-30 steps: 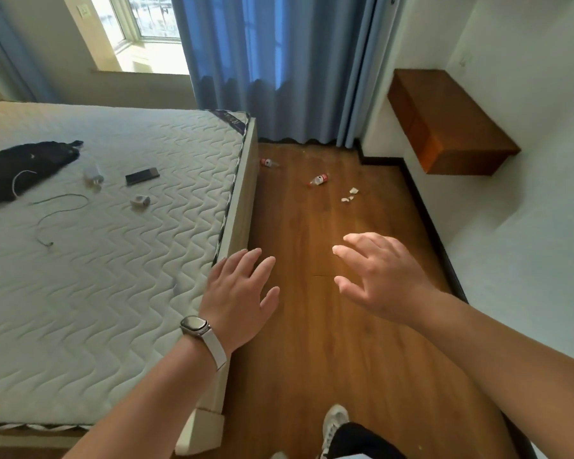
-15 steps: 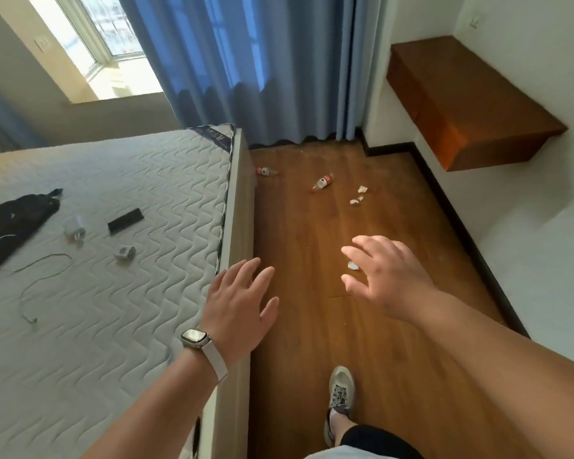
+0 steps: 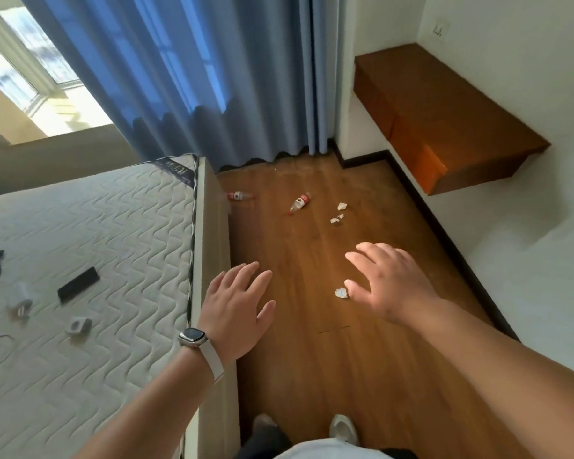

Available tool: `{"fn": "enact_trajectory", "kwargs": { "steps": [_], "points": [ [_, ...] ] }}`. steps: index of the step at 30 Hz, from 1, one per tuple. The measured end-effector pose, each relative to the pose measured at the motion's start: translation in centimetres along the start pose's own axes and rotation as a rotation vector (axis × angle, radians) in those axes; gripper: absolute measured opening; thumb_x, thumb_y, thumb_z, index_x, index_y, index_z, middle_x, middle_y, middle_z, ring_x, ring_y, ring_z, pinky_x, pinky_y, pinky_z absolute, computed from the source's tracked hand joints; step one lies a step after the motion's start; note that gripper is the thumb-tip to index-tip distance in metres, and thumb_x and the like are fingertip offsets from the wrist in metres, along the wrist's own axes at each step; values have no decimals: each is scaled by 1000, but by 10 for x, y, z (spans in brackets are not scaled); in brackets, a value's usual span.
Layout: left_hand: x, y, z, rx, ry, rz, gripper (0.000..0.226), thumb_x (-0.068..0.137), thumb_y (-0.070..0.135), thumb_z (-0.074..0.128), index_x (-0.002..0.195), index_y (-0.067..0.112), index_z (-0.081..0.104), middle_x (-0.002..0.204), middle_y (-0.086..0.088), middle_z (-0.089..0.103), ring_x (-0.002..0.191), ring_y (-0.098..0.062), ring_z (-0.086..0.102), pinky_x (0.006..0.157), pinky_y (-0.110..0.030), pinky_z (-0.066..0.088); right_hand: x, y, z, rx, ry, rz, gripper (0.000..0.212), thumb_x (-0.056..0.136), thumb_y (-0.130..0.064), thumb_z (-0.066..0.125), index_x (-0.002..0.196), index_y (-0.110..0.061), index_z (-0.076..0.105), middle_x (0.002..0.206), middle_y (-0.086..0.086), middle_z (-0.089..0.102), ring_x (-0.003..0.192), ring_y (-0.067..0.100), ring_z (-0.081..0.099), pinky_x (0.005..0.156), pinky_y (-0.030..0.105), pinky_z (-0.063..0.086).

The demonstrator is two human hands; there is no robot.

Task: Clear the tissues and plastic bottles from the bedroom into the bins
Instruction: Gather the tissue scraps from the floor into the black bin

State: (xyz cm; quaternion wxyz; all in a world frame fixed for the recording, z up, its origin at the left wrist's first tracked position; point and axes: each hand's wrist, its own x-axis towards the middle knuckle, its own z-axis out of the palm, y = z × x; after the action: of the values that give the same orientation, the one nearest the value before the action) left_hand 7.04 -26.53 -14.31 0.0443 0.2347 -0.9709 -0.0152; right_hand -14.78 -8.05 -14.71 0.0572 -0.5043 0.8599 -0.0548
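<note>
You have stepped forward since half a second ago: both shoes [image 3: 343, 429] now show at the bottom edge, and the litter lies closer. Your left hand [image 3: 236, 306] and right hand [image 3: 388, 286] hover over the brown wooden floor [image 3: 312, 376], each grip released, fingers spread, holding nothing. A small crumpled white tissue [image 3: 341, 293] lies on the floor, showing just beside your right thumb. Farther off, towards the blue curtain [image 3: 212, 77], a clear plastic bottle with a red label [image 3: 240, 196] lies by the beige bed frame [image 3: 212, 226], a second such bottle [image 3: 300, 203] lies near it, and white tissue scraps [image 3: 338, 213] lie to its right.
</note>
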Motion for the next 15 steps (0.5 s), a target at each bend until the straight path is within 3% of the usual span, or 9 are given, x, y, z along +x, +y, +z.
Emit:
{"fn": "enact_trajectory", "kwargs": {
  "steps": [8, 15],
  "points": [
    [96, -51, 25, -67, 28, 145, 48, 87, 47, 47, 127, 23, 55, 133, -2, 58, 124, -26, 52, 101, -50, 45, 61, 5, 14, -10, -28, 145, 57, 89, -56, 35, 133, -24, 52, 137, 0, 51, 124, 20, 47, 101, 39, 39],
    [204, -133, 53, -123, 7, 310, 46, 85, 41, 65, 127, 23, 58, 132, -3, 59, 125, -28, 53, 102, -52, 44, 153, -21, 27, 3, -75, 346, 57, 94, -57, 31, 143, -28, 40, 149, -4, 38, 136, 17, 33, 109, 39, 32]
  ]
}}
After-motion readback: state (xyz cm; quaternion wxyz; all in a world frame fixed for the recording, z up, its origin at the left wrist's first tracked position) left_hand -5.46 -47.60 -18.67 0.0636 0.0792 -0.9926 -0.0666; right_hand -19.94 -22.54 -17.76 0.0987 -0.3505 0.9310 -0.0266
